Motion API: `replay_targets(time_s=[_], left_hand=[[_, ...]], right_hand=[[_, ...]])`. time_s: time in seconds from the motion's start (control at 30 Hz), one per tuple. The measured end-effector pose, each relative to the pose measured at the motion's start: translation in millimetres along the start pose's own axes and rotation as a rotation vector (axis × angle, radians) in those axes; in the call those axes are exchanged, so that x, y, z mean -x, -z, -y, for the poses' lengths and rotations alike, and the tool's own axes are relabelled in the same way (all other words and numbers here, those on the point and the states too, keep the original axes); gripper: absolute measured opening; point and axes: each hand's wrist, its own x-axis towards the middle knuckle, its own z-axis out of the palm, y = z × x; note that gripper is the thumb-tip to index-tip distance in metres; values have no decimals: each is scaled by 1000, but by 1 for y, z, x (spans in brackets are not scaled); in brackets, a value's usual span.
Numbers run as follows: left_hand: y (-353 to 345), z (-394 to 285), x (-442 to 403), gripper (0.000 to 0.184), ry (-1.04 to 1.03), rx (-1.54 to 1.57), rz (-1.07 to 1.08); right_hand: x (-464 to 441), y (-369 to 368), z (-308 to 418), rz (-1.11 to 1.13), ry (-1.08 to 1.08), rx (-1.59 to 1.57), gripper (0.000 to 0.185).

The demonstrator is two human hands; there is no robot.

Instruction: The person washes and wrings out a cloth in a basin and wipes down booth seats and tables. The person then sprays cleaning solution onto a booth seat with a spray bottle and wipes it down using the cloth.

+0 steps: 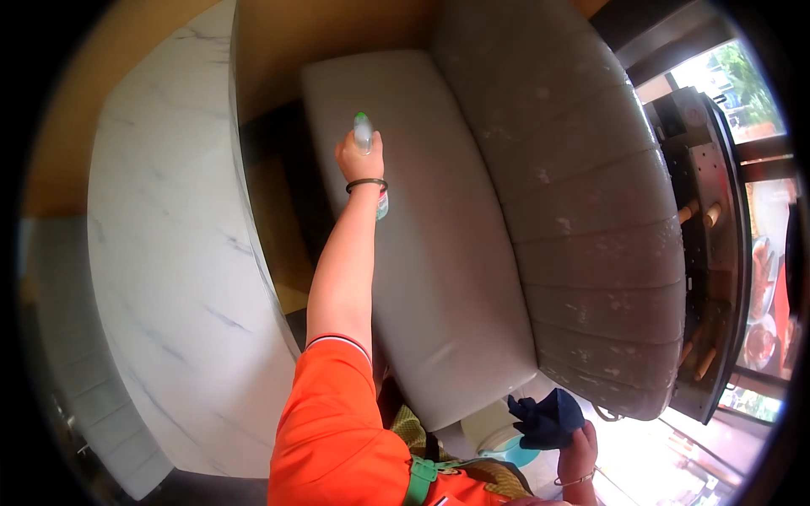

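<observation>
A spray bottle (pixel 363 134) with a green tip is out over the grey bench seat (pixel 430 228), its neck wrapped in the fingers of the left hand (pixel 359 158). Near the seat's close end, the right hand (pixel 579 454) clutches a dark blue cloth (pixel 550 419). A padded backrest (pixel 582 211), flecked white, rises along the seat; opposite stands a white marbled table (pixel 173 253).

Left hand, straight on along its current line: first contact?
Probably the brown wall past the grey bench seat, met by the spray bottle in the left hand. Height over the seat is unclear; heading downward, it might hit the seat first.
</observation>
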Motion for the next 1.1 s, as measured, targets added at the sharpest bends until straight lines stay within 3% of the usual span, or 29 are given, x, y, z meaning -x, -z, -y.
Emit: replay_targets(time_s=[0.03, 0.2, 0.47, 0.6, 0.67, 0.87, 0.97, 1.03, 1.1], left_hand=[[4, 4, -5, 15, 112, -5, 41], [23, 11, -9, 15, 98, -175, 37], [58, 18, -7, 18, 144, 18, 0], [78, 14, 18, 16, 102, -130, 22], [86, 14, 31, 14, 187, -70, 8], [107, 1, 64, 18, 112, 136, 163], [110, -12, 71, 15, 124, 57, 209], [110, -14, 77, 12, 216, 59, 234], [108, -11, 86, 12, 226, 35, 213]], right_hand=[[-2, -1, -1, 3, -3, -7, 17], [-1, -4, -3, 18, -9, 4, 17], [14, -4, -5, 69, -1, -49, 19], [21, -4, -7, 86, 15, -19, 19], [27, -2, -8, 97, -3, -38, 19], [46, 5, -3, 112, 33, -51, 20], [53, 9, -2, 107, 107, 91, 21], [59, 8, 1, 106, 38, -128, 21], [59, 13, 0, 110, 49, -101, 21]])
